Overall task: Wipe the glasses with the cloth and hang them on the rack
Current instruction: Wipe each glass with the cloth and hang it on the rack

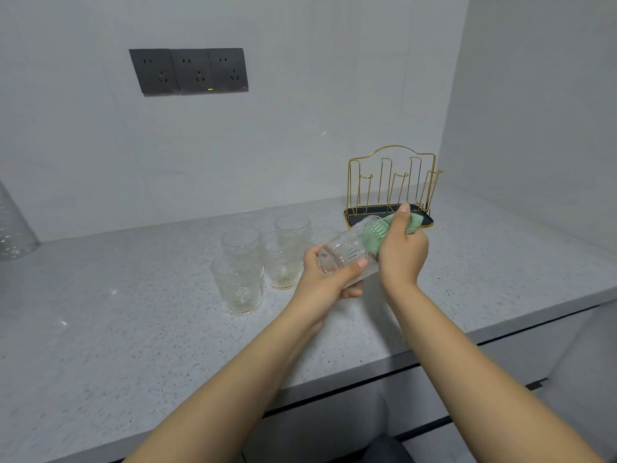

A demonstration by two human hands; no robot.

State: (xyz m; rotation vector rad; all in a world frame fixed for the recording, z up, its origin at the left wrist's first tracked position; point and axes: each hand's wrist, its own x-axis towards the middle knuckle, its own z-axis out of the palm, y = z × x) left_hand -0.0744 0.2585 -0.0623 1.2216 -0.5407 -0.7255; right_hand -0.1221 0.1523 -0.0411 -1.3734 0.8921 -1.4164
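Green cloth (377, 237) in glass (347, 248), rack (394, 185) nr wall

From my feed I see a pale grey speckled stone tabletop (117, 329) running from the left edge to the right, its front edge slanting across the lower part of the view. Behind it stands a light grey tiled back wall (300, 111) with faint joint lines, meeting a plain grey side wall (534, 111) in a corner on the right. A dark grey triple socket panel (189, 71) is set into the back wall, with a small green light at its lower edge. Below the tabletop I make out grey cabinet fronts (500, 359) split by dark gaps. The light is soft and even.
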